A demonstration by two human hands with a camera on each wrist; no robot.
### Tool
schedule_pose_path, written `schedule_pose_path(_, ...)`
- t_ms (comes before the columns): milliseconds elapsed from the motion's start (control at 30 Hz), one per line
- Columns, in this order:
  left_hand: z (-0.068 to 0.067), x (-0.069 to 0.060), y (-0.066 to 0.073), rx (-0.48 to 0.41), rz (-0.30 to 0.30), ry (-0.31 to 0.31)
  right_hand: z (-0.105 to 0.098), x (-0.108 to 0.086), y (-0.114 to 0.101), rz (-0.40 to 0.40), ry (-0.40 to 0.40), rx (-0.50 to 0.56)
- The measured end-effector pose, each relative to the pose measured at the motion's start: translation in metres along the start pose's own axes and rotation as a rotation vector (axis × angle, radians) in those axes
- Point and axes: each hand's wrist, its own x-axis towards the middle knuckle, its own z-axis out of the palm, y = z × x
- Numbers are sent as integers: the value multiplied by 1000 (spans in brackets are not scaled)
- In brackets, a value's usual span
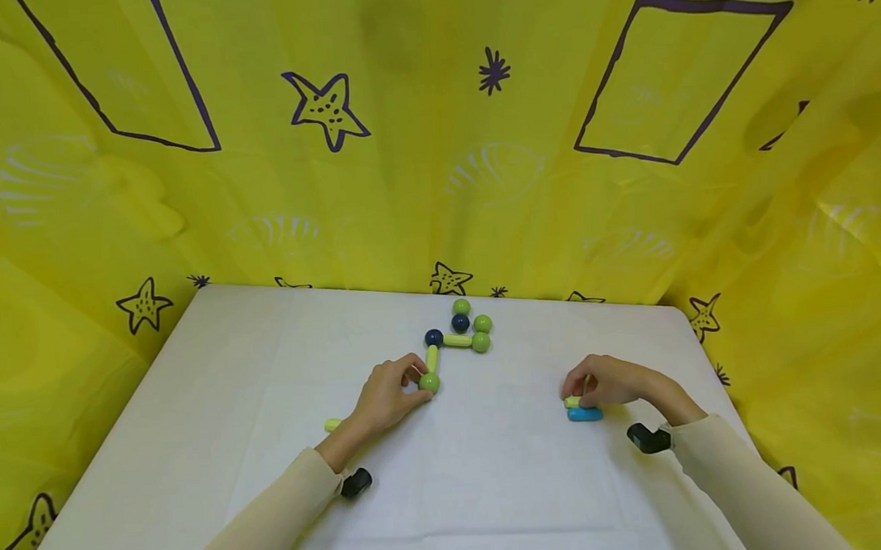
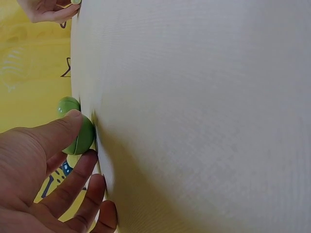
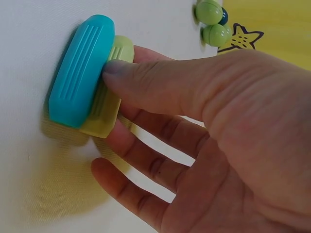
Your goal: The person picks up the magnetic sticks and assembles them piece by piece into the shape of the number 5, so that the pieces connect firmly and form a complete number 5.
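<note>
Near the middle of the table, my left hand point(image 1: 383, 397) pinches a green ball point(image 1: 429, 383) between thumb and fingers. A yellow-green rod point(image 1: 432, 359) runs from that ball to a dark blue ball point(image 1: 434, 338), where a second yellow-green rod point(image 1: 457, 340) leads right to another green ball point(image 1: 480, 342). Over on the right, my right hand point(image 1: 609, 380) holds a yellow-green rod point(image 3: 111, 92) by thumb and fingers. Against its side lies a blue rod point(image 3: 81, 73), with ridges along its face, as the right wrist view shows.
Behind the joined pieces are a green ball point(image 1: 461, 307), a dark blue ball point(image 1: 460, 323) and one more green ball point(image 1: 483, 323), close together. Another yellow-green rod point(image 1: 332, 425) lies partly behind the left wrist. Yellow patterned cloth point(image 1: 406, 185) hangs around the white table point(image 1: 481, 480).
</note>
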Motion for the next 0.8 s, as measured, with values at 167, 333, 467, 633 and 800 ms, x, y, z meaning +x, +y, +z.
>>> schedule_pose_path(167,-1,0,1,0,1,-3,0,0,0,4,0,-6)
schedule_pose_path(333,-2,0,2,-2,7,-5,-3,-1,-2,1,22,-30)
schedule_pose_path(467,-1,0,1,-2,21,5,-7,-2,-4,-41,54,-34)
schedule_pose_path(633,-1,0,1,-7,8,5,-11,-3,-5,-84,106,-16)
schedule_pose_path(800,0,0,0,-7,6,11,-14,-3,-7,-120,153,24)
